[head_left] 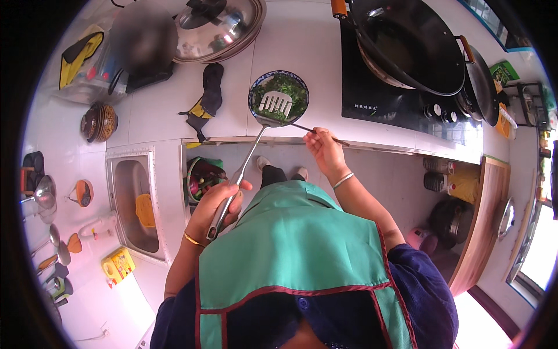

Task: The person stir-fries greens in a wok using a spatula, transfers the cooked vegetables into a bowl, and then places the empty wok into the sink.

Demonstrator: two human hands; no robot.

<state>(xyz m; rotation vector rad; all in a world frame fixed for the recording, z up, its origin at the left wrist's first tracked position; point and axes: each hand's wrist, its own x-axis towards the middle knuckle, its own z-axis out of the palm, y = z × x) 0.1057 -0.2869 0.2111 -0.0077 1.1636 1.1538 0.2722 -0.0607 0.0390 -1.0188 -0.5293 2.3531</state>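
My left hand (222, 205) is wrapped round the long handle of a slotted metal spatula (275, 104). Its slotted head lies over chopped leafy greens (293, 87) in a round bowl with a blue patterned rim (254, 86), on the white counter in front of me. Between the fingers of my right hand (326, 149) are dark chopsticks (308, 128), their far ends at the bowl's near right edge beside the spatula head. How deep those ends reach into the greens is hidden.
A black wok (407, 46) stands on the black cooktop (378, 104) at the right. A lidded steel pan (218, 29) is at the back left. Dark cloth (213, 87) lies left of the bowl. A sink (131, 200) holds a yellow basket (145, 210); a yellow jug (118, 265) stands near it.
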